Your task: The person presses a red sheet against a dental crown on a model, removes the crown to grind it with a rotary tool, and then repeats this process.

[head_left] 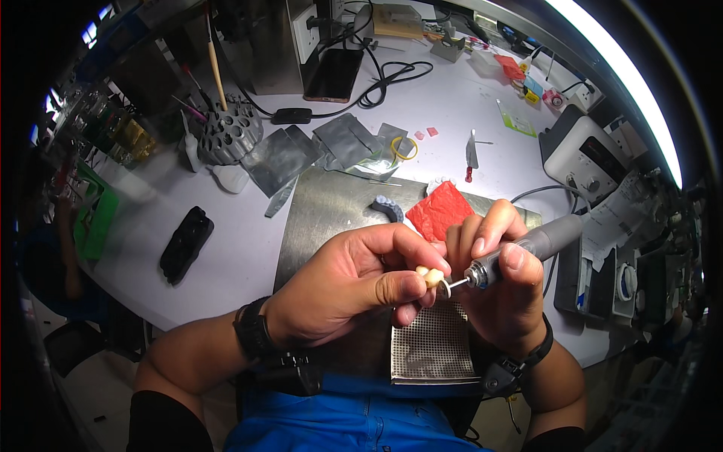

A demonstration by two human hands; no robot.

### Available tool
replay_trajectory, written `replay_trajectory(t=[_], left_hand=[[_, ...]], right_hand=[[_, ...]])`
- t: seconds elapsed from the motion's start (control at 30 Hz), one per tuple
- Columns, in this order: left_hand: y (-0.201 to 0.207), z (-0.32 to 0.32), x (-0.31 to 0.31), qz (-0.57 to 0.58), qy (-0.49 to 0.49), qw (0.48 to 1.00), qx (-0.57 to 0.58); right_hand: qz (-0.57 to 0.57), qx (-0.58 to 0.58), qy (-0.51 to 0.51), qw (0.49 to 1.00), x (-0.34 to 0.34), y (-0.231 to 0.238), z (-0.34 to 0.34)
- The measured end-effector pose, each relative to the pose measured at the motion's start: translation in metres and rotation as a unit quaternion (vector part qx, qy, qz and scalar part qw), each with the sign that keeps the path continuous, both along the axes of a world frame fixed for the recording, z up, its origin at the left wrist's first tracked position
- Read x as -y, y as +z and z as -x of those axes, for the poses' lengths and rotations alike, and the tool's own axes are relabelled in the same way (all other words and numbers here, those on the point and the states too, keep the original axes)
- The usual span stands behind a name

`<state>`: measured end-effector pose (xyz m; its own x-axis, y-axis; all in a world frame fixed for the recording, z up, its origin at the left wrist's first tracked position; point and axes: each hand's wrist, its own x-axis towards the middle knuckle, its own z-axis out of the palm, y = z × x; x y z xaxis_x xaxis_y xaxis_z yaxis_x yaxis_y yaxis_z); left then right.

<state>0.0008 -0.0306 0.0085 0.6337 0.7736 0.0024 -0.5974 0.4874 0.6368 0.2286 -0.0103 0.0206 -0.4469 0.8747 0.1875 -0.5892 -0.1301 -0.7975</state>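
Between the thumb and fingers of my left hand [350,279] is a small cream-coloured dental crown piece [430,276]. My right hand [506,290] wraps round a grey rotary handpiece [536,245] with a metal collar. A thin shank runs from its tip to a small pale disc [445,289], which sits right beside the crown piece; whether they touch I cannot tell. Below the hands lies a perforated metal grille [431,346]. Just beyond them, a red crumpled sheet [438,211] and a dark grey dental model [388,207] rest on a metal plate [316,218].
A black case [186,245] lies at the left, near a grey round tool holder [230,134]. Grey flat pouches [282,158] and a phone [334,75] are farther back. At the right stand a white control unit [586,154] and grey trays [595,290]. A cable [557,188] runs there.
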Motion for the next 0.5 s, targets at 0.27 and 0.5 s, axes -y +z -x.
replay_trajectory(t=[0.27,0.5], left_hand=[[0.0051,-0.0028,0.0006,-0.032,0.035,0.999,0.0],[0.0006,-0.0025,-0.0031,-0.029,0.103,0.994,-0.036]], right_hand=[[-0.008,-0.021,-0.017,1.0,-0.0031,0.0028,-0.0016],[-0.034,-0.004,-0.035,0.999,-0.008,0.0006,-0.0069]])
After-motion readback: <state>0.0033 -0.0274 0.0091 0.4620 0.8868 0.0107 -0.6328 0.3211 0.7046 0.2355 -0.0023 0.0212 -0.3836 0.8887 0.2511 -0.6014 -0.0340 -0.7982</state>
